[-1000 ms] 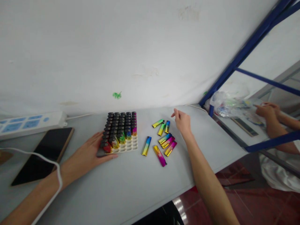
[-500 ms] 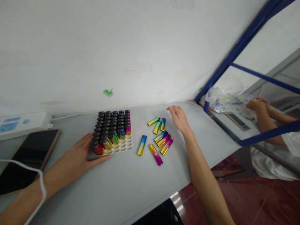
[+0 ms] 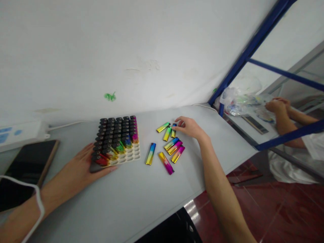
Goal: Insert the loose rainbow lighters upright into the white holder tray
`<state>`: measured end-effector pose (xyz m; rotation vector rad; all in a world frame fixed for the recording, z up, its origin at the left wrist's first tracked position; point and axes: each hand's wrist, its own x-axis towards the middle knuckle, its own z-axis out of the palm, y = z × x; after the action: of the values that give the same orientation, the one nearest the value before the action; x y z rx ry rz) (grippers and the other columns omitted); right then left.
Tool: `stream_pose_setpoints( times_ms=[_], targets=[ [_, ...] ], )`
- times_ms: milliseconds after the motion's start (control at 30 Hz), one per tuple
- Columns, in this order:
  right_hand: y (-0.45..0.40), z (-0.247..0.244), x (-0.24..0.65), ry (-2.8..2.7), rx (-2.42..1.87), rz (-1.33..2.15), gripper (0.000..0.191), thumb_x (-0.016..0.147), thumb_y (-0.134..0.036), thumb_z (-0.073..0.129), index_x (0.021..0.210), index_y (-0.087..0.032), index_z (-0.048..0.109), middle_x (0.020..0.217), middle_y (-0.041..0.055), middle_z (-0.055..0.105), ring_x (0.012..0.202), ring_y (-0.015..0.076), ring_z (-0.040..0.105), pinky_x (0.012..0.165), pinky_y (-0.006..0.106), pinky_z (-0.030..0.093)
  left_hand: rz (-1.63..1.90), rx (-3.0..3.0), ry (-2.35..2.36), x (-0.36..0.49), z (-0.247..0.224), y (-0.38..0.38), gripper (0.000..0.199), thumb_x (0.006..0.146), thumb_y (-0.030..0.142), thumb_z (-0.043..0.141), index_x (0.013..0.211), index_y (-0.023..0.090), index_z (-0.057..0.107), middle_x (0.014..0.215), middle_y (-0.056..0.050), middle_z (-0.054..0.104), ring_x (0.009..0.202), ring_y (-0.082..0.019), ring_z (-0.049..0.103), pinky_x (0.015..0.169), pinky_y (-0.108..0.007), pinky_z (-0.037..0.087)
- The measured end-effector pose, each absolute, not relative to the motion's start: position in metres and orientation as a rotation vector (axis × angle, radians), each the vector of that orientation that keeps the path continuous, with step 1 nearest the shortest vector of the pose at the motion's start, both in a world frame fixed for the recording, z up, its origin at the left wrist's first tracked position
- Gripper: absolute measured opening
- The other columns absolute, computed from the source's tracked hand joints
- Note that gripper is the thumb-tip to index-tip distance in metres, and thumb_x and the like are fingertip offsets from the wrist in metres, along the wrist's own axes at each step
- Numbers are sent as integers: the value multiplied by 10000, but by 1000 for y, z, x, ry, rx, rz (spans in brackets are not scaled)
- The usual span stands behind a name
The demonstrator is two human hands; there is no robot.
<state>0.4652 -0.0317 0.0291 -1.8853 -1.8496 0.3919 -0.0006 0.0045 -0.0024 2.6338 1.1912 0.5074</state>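
A white tray (image 3: 130,156) with round-edged slots holds rows of lighters with black tops; slots at its front right hold nothing. My left hand (image 3: 81,167) grips the tray's left front corner, thumb along the front edge. Several loose metallic lighters lie right of the tray, among them a blue-yellow one (image 3: 151,154) and a yellow-magenta one (image 3: 166,163). My right hand (image 3: 188,127) reaches over the back of this group, thumb and finger apart, its fingertips at a small blue-gold lighter (image 3: 173,131).
A dark phone (image 3: 27,165) and a white power strip (image 3: 21,135) are at the left, with a white cable crossing my left wrist. Blue bed-frame bars (image 3: 243,60) rise at the right. Beyond them, a person's hands (image 3: 278,105) are near plastic bags (image 3: 234,101).
My right hand has moved left and down to the small blue-gold lighter, and its fingers have spread. My left hand stays on the tray. The whole view has shifted slightly.
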Motion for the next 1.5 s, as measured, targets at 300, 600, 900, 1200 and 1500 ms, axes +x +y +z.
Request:
stream_pose_setpoints(
  times_ms=[300,600,900,1200,1500],
  targets=[
    [-33,37,464,-1820,-1921,344,166,1019,-299,689,991,-158,773,884,58,792,772,166,676,745,263,460,545,2653,1168,1,1,3,959,814,989,463,1233,163,711,1302,-190,740,1278,-402,677,1202,-552,495],
    [-33,41,463,-1687,-2057,253,247,1067,-333,607,1022,-159,776,730,37,756,659,171,650,737,270,445,596,2692,1110,0,1,4,900,863,935,482,1209,140,722,1245,-201,742,1248,-416,686,1173,-582,517],
    [-33,46,458,-1613,-2024,277,382,1095,-392,546,921,-164,799,592,8,664,583,162,618,687,263,413,601,2696,1104,0,-1,4,850,876,918,489,1206,174,733,1256,-164,745,1247,-379,691,1179,-533,521],
    [-31,44,457,-1537,-1995,383,369,1046,-421,581,878,-164,785,559,-11,612,561,150,583,660,253,426,615,2708,1066,2,4,3,842,885,909,493,1203,172,749,1275,-156,750,1262,-364,684,1199,-510,504],
    [-30,40,460,-1518,-1979,411,385,1029,-447,573,864,-169,783,540,-16,592,546,156,583,668,271,450,549,2612,1163,3,4,3,871,804,946,531,1177,188,748,1312,-182,750,1276,-427,678,1208,-591,483]
  ],
)
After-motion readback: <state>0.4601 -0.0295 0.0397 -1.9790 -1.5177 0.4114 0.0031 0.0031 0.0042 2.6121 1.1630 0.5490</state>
